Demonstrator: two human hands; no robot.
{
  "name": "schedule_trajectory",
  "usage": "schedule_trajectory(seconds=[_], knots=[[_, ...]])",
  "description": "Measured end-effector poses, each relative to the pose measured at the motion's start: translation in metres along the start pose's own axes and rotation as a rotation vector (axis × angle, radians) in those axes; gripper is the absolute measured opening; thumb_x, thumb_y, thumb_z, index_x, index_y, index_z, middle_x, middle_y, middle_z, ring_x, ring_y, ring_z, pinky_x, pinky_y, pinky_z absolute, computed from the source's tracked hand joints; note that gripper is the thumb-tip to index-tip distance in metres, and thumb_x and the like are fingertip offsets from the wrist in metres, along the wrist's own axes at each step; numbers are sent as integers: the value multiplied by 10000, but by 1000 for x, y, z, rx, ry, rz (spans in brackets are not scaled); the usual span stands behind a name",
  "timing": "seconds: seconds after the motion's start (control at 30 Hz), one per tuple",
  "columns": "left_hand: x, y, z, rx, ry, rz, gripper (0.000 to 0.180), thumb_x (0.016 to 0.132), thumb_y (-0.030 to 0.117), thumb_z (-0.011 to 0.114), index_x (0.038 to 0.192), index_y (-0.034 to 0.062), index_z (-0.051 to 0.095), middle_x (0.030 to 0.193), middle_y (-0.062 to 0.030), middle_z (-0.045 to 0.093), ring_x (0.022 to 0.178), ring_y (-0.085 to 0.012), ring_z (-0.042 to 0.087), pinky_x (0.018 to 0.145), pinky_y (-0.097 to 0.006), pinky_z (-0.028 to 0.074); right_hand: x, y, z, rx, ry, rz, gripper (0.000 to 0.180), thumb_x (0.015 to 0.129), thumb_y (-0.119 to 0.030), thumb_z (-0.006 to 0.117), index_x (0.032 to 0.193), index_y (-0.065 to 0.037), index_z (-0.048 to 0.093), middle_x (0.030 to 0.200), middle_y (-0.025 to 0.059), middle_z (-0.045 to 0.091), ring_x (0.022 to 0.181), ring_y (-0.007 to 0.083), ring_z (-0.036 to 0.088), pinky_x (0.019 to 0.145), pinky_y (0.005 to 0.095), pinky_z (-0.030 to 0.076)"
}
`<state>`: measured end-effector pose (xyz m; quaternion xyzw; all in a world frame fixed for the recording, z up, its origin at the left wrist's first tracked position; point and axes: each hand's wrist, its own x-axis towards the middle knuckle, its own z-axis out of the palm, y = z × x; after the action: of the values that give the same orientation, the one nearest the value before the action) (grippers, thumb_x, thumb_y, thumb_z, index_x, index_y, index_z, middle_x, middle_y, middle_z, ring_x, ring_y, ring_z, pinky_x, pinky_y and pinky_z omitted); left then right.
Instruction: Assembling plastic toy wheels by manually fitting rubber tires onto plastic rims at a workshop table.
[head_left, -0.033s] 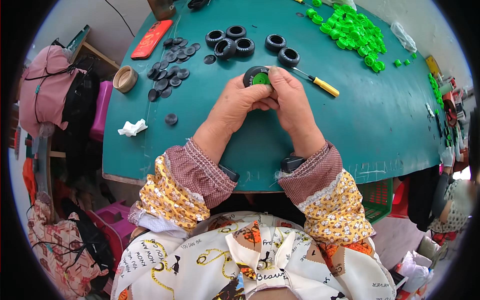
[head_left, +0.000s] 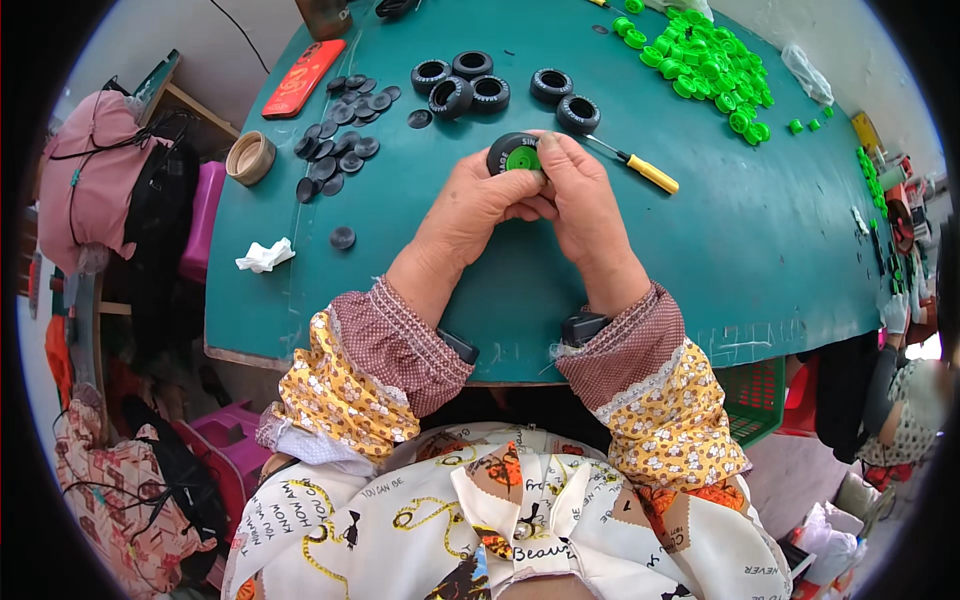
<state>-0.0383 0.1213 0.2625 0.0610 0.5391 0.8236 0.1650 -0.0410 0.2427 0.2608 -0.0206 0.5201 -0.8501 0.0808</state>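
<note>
Above the middle of the green table (head_left: 400, 270), both my hands are closed on a small toy wheel, a black tyre with a green hub (head_left: 521, 158). My left hand (head_left: 468, 207) grips its left and lower side, the thumb lying along the hub's lower edge. From the right, my right hand (head_left: 583, 195) pinches the rim and covers part of the wheel. The fingers underneath are mostly hidden. Several loose black tyres (head_left: 489, 93) lie just beyond my hands. A screwdriver with a yellow handle (head_left: 653, 173) rests to their right, its tip towards the tyres.
Black discs (head_left: 350, 110) are scattered at the left, near a red flat case (head_left: 303, 78), a round tan container (head_left: 250, 158) and a crumpled tissue (head_left: 265, 256). Green hubs (head_left: 705, 65) are heaped at the far right. At the right edge, another person's gloved hand (head_left: 895, 313) shows.
</note>
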Motion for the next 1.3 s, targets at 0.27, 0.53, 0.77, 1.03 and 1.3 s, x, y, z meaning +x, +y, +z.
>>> schedule_trajectory(seconds=[0.27,0.53,0.77,1.03,1.3], knots=[[-2,2,4,150,-59,49,261,792,113,565,1015,-18,534,806,-63,602,664,-135,613,615,-221,496,2,0,-11,-37,-12,7,261,904,-265,454,978,-31,545,792,32,564,561,89,533,450,236,447],[-2,9,-7,276,-80,41,203,763,123,557,916,-11,566,718,-48,588,574,-105,553,515,-212,443,6,-3,-14,189,-193,108,221,859,-225,539,947,-23,544,816,42,572,670,124,537,556,252,447],[9,-2,-18,-88,86,54,166,798,191,563,810,26,552,597,-24,506,468,-110,474,396,-239,380,11,7,-18,119,-124,74,212,840,-201,569,957,-26,538,914,85,592,850,181,569,749,328,453],[5,2,-11,71,21,81,214,787,192,605,891,12,556,722,-46,577,559,-102,546,508,-222,473,4,-3,-8,5,-42,-22,238,864,-226,537,972,-15,549,868,46,577,747,105,538,663,242,449],[3,-1,-14,183,-76,21,202,764,200,628,838,17,584,696,-30,586,565,-85,544,521,-193,437,2,-1,-6,-14,-94,38,248,903,-229,447,957,-11,551,808,38,566,655,87,505,574,221,433]])
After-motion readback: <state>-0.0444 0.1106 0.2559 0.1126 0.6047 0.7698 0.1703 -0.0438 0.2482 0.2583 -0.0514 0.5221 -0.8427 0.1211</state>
